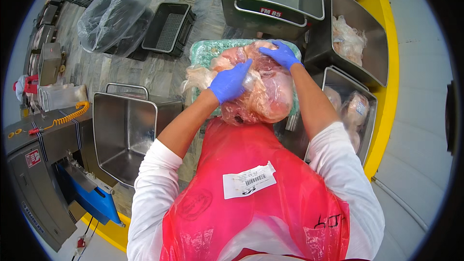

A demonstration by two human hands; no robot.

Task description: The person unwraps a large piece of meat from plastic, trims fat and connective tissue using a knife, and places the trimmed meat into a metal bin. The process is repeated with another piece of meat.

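Observation:
A large piece of raw pink meat (273, 92) in clear plastic wrapping lies in front of me, on top of a green plastic crate (205, 50). My left hand (231, 81), in a blue glove, is closed on the gathered clear plastic bag (197, 78) at the meat's left side, its thumb pointing up and right. On the far right end of the meat rests my right hand (281, 54), also blue-gloved, with its fingers stretched apart over the wrapped surface. The meat's underside and most of the crate are hidden.
Metal bins surround me: an upright one (125, 130) at left, one (270, 0) ahead, one with plastic-wrapped pieces (348, 41) at right, another holding bagged meat (356, 108). A black crate (168, 28) and clear-bagged bin (113, 17) stand far left. A grey machine (38, 179) is near left.

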